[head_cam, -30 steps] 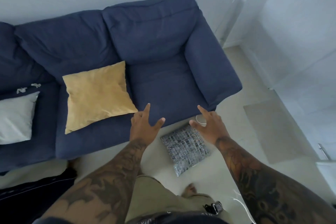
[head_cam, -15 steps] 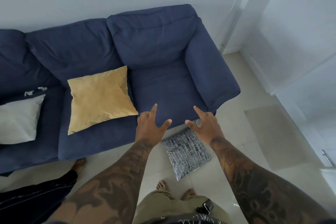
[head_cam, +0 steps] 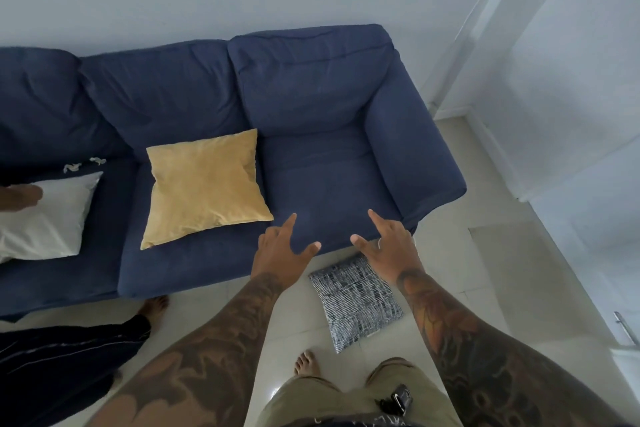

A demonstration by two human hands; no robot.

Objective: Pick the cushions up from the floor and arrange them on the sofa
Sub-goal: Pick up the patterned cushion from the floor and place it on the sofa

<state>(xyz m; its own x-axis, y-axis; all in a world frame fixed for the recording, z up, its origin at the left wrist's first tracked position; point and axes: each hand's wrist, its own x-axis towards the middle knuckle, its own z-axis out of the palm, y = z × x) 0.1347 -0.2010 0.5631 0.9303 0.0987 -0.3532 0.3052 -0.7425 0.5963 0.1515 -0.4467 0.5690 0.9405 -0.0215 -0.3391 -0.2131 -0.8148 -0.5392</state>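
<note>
Floor (head_cam: 519, 288): patterned cushion (head_cam: 356, 302) below fingers (head_cam: 375, 218).

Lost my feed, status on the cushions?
Left hand and right hand open, empty. Patterned cushion on floor; yellow cushion on sofa. Nothing blocking.

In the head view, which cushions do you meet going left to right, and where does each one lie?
White cushion on the sofa, at the left seat → yellow cushion on the middle seat → black-and-white patterned cushion on the floor in front of the right seat.
</note>
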